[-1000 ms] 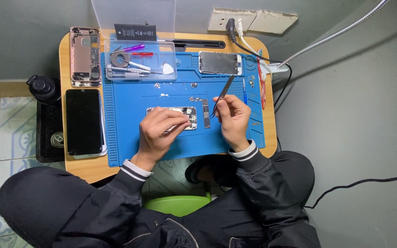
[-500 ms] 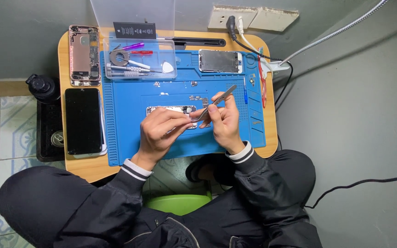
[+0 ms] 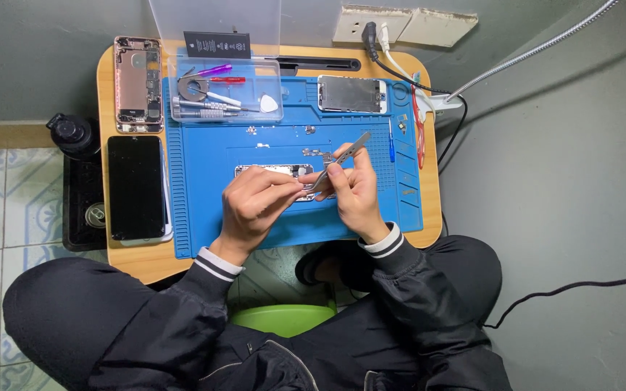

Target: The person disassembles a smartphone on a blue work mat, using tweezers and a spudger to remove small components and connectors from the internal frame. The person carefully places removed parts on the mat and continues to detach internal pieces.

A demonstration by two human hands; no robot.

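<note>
One tweezers [image 3: 342, 160] slants tip-down-left in right hand [image 3: 354, 190].

Both arms reach forward from the seated body in dark jacket sleeves with striped cuffs, bent at the elbows so the forearms angle inward and the two hands meet near the middle, almost touching. The left hand [image 3: 255, 204] lies palm down with its knuckles up, the fingers curled and gathered toward the thumb, pointing right toward the other hand. The right hand [image 3: 353, 190] sits just to its right and slightly farther, wrist bent, thumb and forefinger pinched together in a fine grip while the remaining fingers fold loosely beneath.
</note>
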